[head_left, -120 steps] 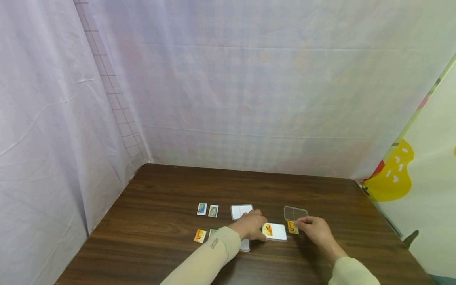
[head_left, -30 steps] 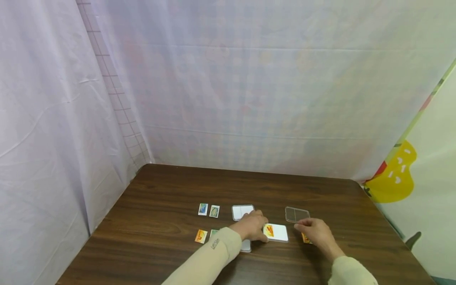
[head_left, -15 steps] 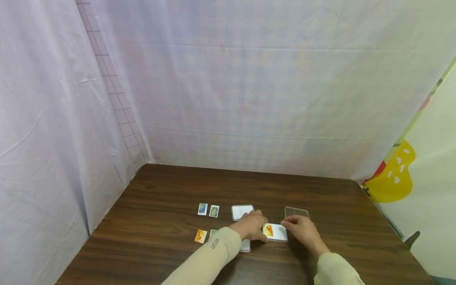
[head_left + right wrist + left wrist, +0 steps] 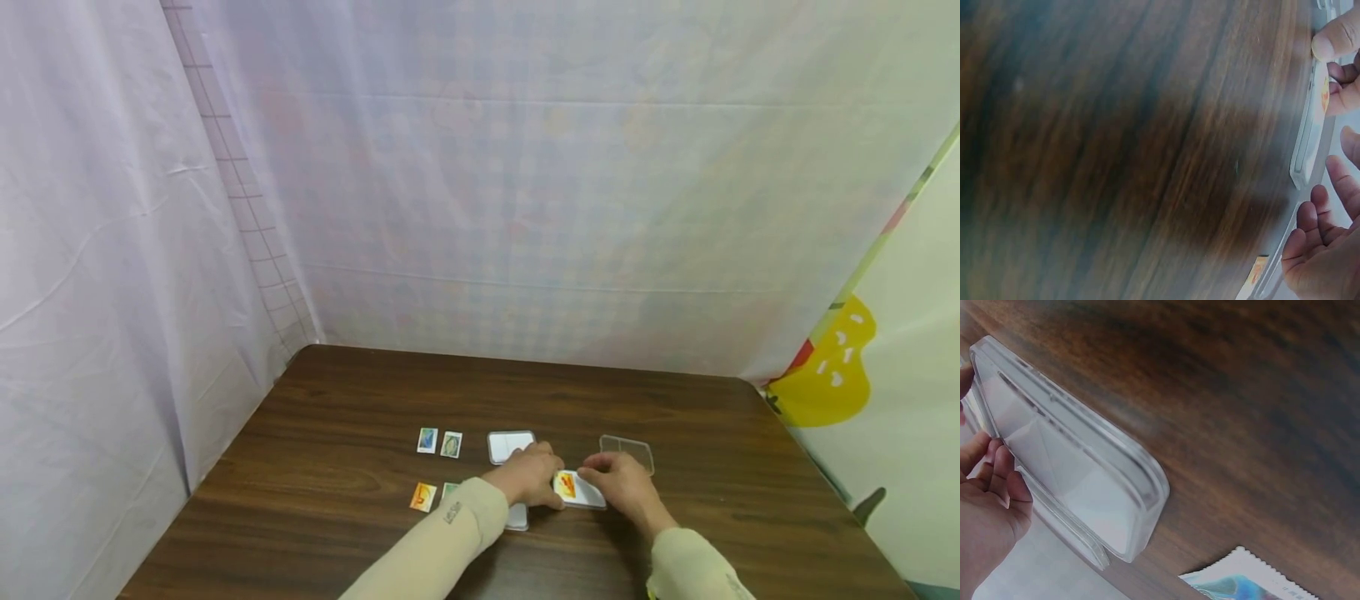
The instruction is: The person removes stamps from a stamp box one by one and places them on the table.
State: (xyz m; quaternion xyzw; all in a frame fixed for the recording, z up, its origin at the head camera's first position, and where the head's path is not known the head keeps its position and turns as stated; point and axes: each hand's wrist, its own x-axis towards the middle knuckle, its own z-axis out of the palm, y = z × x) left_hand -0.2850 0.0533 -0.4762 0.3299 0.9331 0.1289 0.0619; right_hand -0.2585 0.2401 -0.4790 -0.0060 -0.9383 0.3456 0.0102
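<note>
On the table lies a flat clear case with a white insert (image 4: pixel 591 493), an orange stamp (image 4: pixel 566 485) at its left end. My left hand (image 4: pixel 527 477) grips the case's left end, thumb on the near edge and fingers on the far side. My right hand (image 4: pixel 624 485) is over the case's right part, fingertips beside the stamp. The right wrist view shows its loosely curled fingers with nothing seen between them. A loose orange stamp (image 4: pixel 1256 272) lies beside a clear cover (image 4: pixel 1279 256) in that view; the right hand hides it from the head camera.
The clear cover (image 4: pixel 630 454) lies behind my right hand. Two more cases with white inserts, a far case (image 4: pixel 510 445) and a near case (image 4: pixel 517 517), are partly covered by my left arm. Several stamps, including a blue stamp (image 4: pixel 427 440) and an orange stamp (image 4: pixel 423 497), lie left.
My right hand has moved left, from the loose orange stamp to the case beside its stamp. Earlier it pinched that loose stamp, which shifted right on the table. My left hand stays put.
</note>
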